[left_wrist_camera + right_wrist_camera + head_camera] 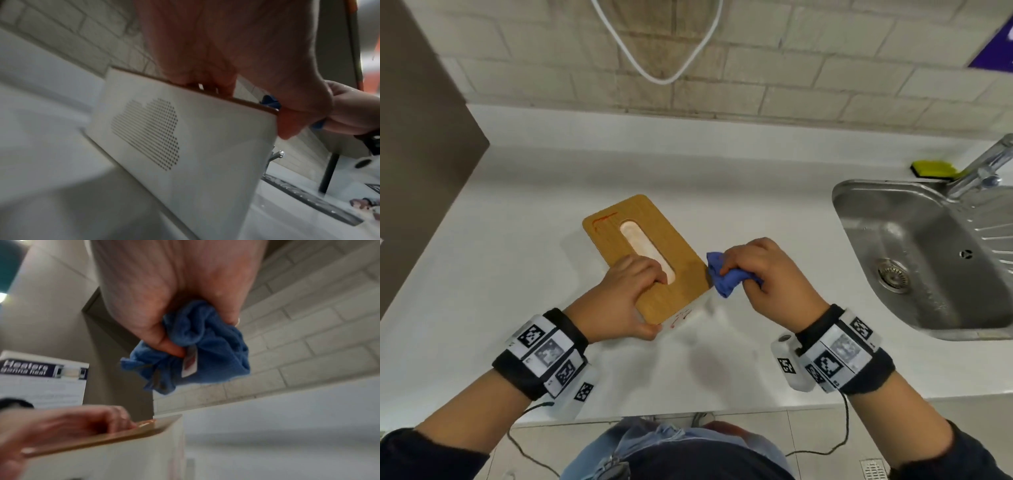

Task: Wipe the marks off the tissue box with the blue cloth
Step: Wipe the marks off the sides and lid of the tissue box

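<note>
White counter (551, 192), pale brick wall (791, 68) (white cable looped), steel sink (893, 219), tiled floor (825, 438)

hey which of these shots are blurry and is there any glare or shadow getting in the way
Head view: mostly sharp, edges bent by the wide lens; soft shadow on the counter below the tissue box, mild glare in the sink. Left wrist view: box side soft, counter smeared. Right wrist view: blue cloth fairly clear, left hand motion-blurred.
</note>
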Tool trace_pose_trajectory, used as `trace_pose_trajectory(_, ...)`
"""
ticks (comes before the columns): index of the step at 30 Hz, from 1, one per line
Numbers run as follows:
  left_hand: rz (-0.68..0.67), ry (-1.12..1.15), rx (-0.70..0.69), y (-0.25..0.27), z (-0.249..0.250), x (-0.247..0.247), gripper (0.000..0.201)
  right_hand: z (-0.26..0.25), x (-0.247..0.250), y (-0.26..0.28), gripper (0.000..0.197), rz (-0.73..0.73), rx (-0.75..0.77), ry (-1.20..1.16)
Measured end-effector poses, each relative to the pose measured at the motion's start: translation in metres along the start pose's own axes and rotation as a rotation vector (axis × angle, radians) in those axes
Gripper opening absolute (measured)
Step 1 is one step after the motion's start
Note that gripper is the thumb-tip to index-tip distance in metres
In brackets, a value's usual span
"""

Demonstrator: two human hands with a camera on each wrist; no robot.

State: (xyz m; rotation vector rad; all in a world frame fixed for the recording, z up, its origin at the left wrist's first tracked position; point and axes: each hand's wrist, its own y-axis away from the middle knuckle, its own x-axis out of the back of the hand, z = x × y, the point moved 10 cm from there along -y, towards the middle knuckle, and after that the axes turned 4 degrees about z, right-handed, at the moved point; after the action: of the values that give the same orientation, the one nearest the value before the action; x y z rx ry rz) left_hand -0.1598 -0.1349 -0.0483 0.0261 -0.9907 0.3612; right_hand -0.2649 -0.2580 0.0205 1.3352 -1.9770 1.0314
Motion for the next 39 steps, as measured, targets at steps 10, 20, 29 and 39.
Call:
trace_pose_trajectory(10,-0.251,-0.36,0.198,0.101,-0.079,0.082,0.056,-0.014,-0.043,-0.069,0.02,0.06,-0.084,-0.214)
trace_pose_trajectory(20,0.055,-0.351,0.566,0.112,-0.085,0.082,0.08,-0.064,-0.149,-0.131,0.04,-0.165,0.226,0.238)
trace_pose_trajectory(29,0.001,-0.563,0.537,0.106,-0.083,0.083,0.119,-0.054,-0.14,-0.112,0.048,-0.18,0.19,0.25)
trace_pose_trajectory(39,-0.031,-0.485,0.542,0.109,-0.087,0.078,0.124,-0.024,-0.083,-0.066,0.036,-0.259,0.006,0.201)
